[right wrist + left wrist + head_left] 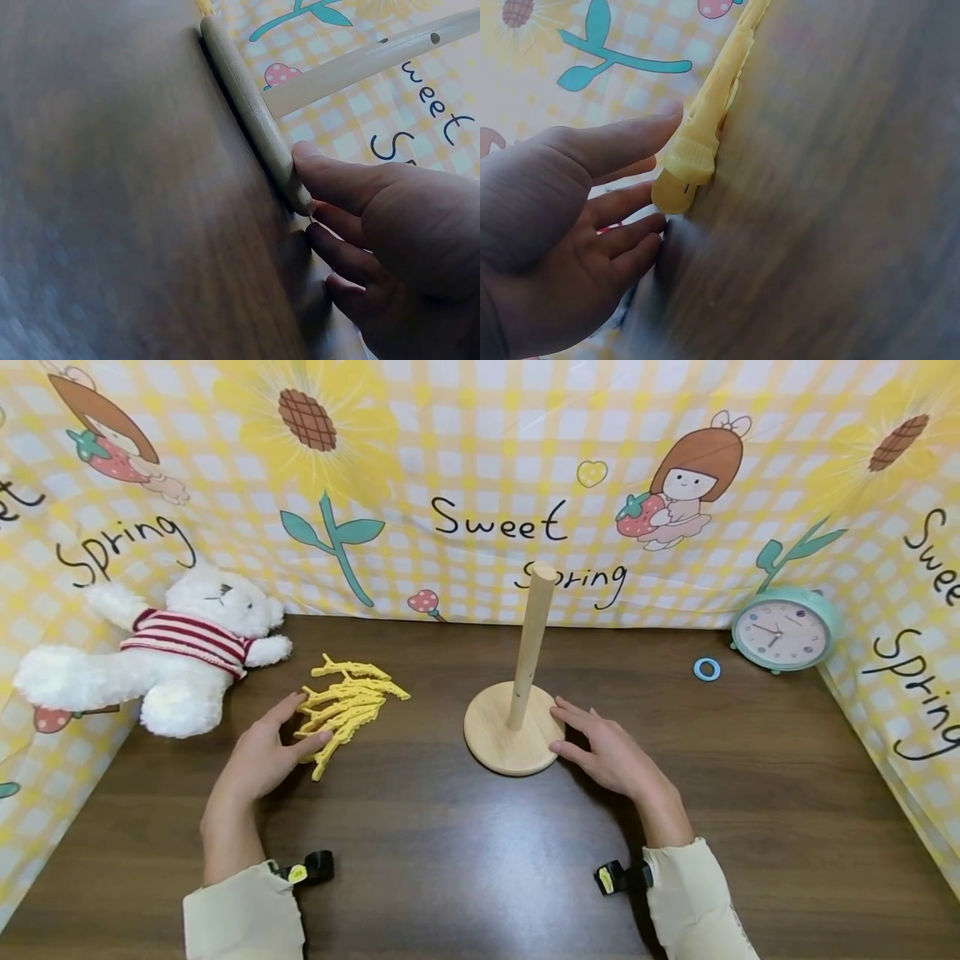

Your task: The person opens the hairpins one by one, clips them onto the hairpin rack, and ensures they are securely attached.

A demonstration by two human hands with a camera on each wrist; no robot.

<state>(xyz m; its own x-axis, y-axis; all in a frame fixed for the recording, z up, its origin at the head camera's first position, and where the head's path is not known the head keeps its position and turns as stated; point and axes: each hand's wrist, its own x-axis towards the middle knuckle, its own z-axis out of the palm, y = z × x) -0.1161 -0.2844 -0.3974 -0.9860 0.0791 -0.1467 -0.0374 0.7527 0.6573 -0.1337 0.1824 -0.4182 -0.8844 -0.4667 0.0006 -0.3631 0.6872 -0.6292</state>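
Note:
A pile of yellow plastic branch-shaped pieces [348, 706] lies on the table at left. My left hand [258, 752] rests at its near left side, thumb and fingers spread around the ends of the pieces. In the left wrist view, the thumb is beside a yellow piece [694, 154] with a ribbed collar and a rounded tab; contact is hard to tell. A wooden stand [495, 735] with a round base and an upright pole is in the middle. My right hand [611, 752] touches the base's right rim with loosely extended fingers. The right wrist view shows the thumb against the base edge [247, 105].
A white teddy bear [183, 647] in a striped shirt lies at the back left. A light blue ring [707, 669] and a mint alarm clock [783, 631] are at the back right. Patterned yellow cloth [480, 443] borders the table behind and at both sides.

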